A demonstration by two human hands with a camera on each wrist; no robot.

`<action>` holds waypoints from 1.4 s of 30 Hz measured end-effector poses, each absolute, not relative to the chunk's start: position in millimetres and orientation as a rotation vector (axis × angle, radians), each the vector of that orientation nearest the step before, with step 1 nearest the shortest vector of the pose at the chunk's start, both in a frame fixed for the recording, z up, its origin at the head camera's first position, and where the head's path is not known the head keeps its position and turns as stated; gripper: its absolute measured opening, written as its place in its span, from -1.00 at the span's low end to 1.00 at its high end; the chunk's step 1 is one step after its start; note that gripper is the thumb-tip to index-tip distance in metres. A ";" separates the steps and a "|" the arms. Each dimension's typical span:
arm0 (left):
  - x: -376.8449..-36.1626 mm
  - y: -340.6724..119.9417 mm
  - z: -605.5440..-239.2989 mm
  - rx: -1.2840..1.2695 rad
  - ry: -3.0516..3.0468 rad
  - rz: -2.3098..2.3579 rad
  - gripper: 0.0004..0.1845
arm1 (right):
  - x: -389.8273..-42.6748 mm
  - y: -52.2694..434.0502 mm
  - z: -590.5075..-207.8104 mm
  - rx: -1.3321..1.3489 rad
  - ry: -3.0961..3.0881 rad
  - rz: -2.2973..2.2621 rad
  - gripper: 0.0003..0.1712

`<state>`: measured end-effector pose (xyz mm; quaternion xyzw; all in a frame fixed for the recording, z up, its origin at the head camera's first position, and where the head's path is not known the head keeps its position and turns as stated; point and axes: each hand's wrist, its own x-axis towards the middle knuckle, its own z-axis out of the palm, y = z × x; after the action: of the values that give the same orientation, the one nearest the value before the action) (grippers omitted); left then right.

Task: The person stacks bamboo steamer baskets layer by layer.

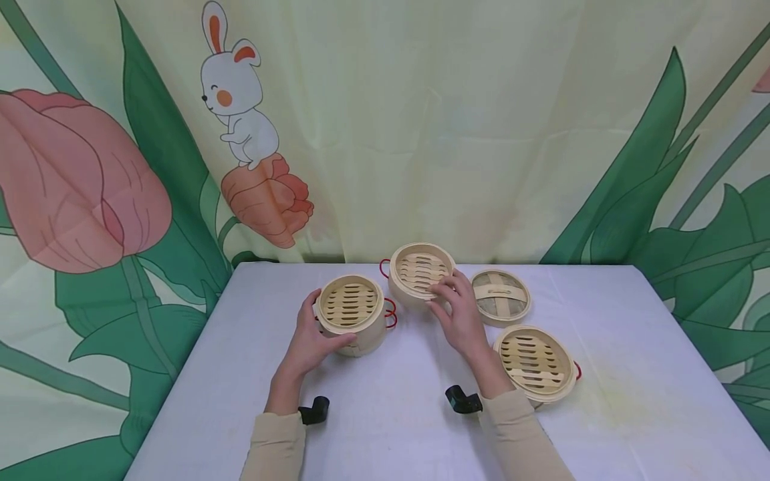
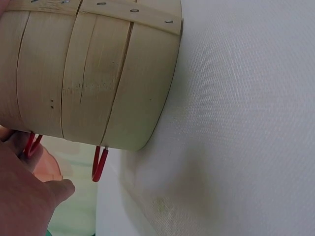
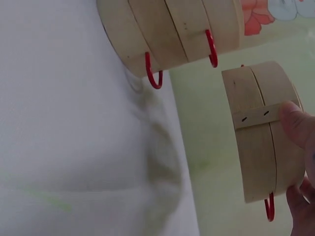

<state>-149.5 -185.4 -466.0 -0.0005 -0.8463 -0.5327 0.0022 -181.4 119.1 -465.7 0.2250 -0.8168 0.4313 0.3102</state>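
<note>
Fingers of your left hand (image 1: 313, 341) wrap the stacked steamer (image 1: 351, 312) standing on the counter (image 1: 625, 374); your right hand (image 1: 460, 314) grips the tilted steamer tier (image 1: 420, 272) just behind it.

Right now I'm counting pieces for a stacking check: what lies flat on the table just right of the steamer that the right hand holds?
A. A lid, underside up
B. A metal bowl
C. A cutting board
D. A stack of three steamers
A: the head view shows a round lid with crossed strips on its upturned side, beside the steamer that the right hand grips.
</note>
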 end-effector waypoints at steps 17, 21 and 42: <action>-150.3 -185.3 -464.6 -0.004 -2.656 -1.684 0.38 | -174.7 109.3 -425.6 0.574 -2.186 1.139 -0.70; -150.5 -185.0 -463.9 0.008 -2.654 -1.694 0.38 | -173.7 105.0 -418.9 0.569 -2.198 1.140 -0.71; -150.0 -184.4 -464.7 0.026 -2.652 -1.684 0.39 | -164.6 69.8 -404.4 0.645 -2.246 1.158 -0.72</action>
<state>-150.0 -184.4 -464.7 0.0082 -0.8442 -0.5360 -0.0003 -164.6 69.8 -404.4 0.2385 -0.8308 0.4282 0.2636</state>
